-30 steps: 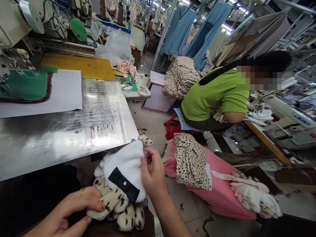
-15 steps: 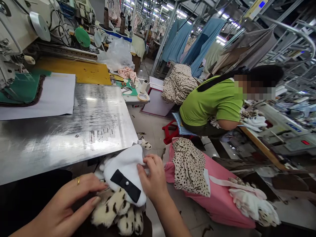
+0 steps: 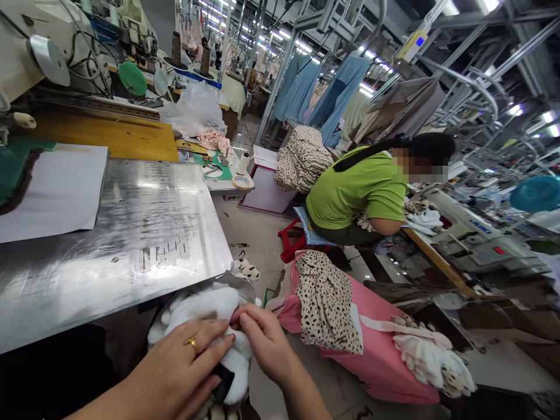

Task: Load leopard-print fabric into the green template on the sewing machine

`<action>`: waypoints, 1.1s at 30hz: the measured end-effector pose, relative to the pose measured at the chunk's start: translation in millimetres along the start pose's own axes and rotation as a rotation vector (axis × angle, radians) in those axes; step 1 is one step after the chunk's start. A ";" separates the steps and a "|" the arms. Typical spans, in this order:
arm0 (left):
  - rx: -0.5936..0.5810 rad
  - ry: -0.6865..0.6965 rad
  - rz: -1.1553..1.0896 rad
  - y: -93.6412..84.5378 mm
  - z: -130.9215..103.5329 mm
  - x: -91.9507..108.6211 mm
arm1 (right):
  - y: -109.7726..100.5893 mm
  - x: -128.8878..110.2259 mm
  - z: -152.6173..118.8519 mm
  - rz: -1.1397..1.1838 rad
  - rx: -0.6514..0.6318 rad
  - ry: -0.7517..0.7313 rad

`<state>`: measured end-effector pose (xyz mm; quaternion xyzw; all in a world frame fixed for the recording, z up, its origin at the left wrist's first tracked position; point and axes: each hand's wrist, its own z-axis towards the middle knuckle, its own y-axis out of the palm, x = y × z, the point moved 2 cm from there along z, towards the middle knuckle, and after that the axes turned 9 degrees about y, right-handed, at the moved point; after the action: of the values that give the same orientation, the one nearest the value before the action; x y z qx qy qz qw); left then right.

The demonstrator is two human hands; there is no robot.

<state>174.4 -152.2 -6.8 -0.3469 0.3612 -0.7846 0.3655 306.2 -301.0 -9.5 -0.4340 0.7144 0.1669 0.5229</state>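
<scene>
Low in the view, at the corner of the metal tabletop, is a white plush fabric piece point(image 3: 205, 306), rumpled and partly hidden by my hands. Part of its black bow point(image 3: 224, 382) shows under my left fingers, and some dark-spotted cream plush peeks out at the bottom. My left hand point(image 3: 188, 359), with a gold ring, lies across the white piece, its fingers closed against the fabric. From the right, my right hand point(image 3: 262, 338) pinches the same piece with thumb and fingers. The two hands' fingertips nearly meet.
A metal tabletop point(image 3: 126, 256) with a sewing machine extends to the left. At right, spotted fabric point(image 3: 326, 303) lies on a pink-covered surface point(image 3: 376, 373). A co-worker in a green shirt point(image 3: 354, 198) sits beyond on a red stool point(image 3: 291, 242).
My left hand has moved right onto the white plush piece, covering most of the bow. The piece is now bunched up, my right hand pinching it lower. The view has shifted slightly.
</scene>
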 end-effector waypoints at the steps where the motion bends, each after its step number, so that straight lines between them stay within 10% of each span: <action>1: -0.004 0.000 0.022 2.7 -4.7 0.4 | -3.7 2.8 2.7 0.073 -0.037 0.105; 4: 0.017 -0.004 0.019 4.9 -11.1 0.7 | -11.5 8.4 11.5 0.130 -0.074 0.268; 14: 0.114 -0.167 -0.063 7.5 -21.3 -5.3 | -4.9 -0.3 17.1 -0.505 0.283 0.076; 20: 0.116 -0.212 -0.179 1.2 -22.8 -3.3 | -2.2 -1.8 11.7 -0.452 0.190 -0.124; 33: 0.120 -0.274 -0.316 -7.4 -24.8 -1.3 | -5.4 0.7 11.9 -0.461 0.103 0.106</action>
<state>152.6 -139.9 -13.4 -0.4802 0.2018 -0.7978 0.3036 317.6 -296.1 -13.7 -0.5664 0.6305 -0.0162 0.5305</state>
